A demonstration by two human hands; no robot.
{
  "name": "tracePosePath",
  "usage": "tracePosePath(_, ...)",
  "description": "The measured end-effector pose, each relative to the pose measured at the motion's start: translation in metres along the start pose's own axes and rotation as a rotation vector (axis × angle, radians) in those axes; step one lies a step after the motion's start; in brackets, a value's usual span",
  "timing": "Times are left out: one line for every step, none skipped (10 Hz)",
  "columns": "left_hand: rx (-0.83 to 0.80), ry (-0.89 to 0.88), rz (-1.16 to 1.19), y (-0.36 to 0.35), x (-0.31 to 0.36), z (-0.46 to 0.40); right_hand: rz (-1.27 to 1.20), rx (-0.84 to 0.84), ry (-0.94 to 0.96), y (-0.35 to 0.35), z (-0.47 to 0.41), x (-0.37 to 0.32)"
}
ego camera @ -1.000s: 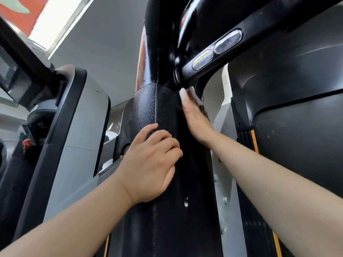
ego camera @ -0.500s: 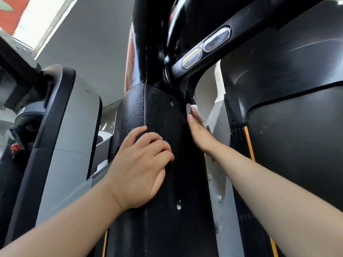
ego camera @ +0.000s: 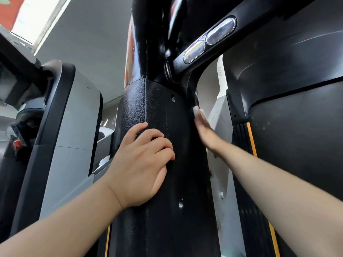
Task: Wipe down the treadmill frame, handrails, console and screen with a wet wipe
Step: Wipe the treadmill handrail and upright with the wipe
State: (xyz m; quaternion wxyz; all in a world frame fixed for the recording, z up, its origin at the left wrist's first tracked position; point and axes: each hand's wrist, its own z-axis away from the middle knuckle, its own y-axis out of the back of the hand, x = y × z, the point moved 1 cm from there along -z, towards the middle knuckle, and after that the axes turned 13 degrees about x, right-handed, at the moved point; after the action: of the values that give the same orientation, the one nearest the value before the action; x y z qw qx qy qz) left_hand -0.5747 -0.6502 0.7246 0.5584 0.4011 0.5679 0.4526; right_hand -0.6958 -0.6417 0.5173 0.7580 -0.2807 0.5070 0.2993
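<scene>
Black textured upright (ego camera: 163, 164) of the treadmill frame, both hands on it.

Head view: the left hand (ego camera: 141, 164) rests on the upright's front, fingers curled against it, holding nothing. The right hand (ego camera: 206, 134), fingers straight, presses a white wet wipe (ego camera: 195, 110) against the upright's right edge, below the handrail (ego camera: 209, 43).

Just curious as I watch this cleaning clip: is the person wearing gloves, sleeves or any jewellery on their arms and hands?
No. Both forearms are bare as far as the view shows, with no sleeves. The left hand and right hand have no gloves, and no rings, watch or bracelet show.
</scene>
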Motion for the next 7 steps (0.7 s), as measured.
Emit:
tracePosePath(-0.001,0.005,0.004,0.000,0.000,-0.001,-0.079,-0.019,-0.018,0.000,-0.008,0.008)
tracePosePath(0.002,0.015,0.007,0.000,0.000,0.001,-0.078,0.015,0.010,-0.003,0.003,0.011)
tracePosePath(-0.004,0.013,0.007,0.000,0.000,-0.002,0.048,0.008,0.261,-0.006,0.023,-0.009)
tracePosePath(-0.005,0.015,0.006,0.000,0.000,-0.001,0.168,-0.035,0.505,-0.010,0.068,-0.016)
tracePosePath(-0.002,0.014,0.009,0.001,0.000,-0.001,0.224,-0.047,0.498,-0.006,0.088,0.010)
tracePosePath(-0.016,0.012,0.005,0.001,-0.001,-0.002,0.119,-0.057,0.033,-0.002,0.065,0.043)
tracePosePath(-0.017,0.016,0.005,0.001,-0.001,-0.001,0.061,-0.060,-0.082,0.001,0.075,0.047)
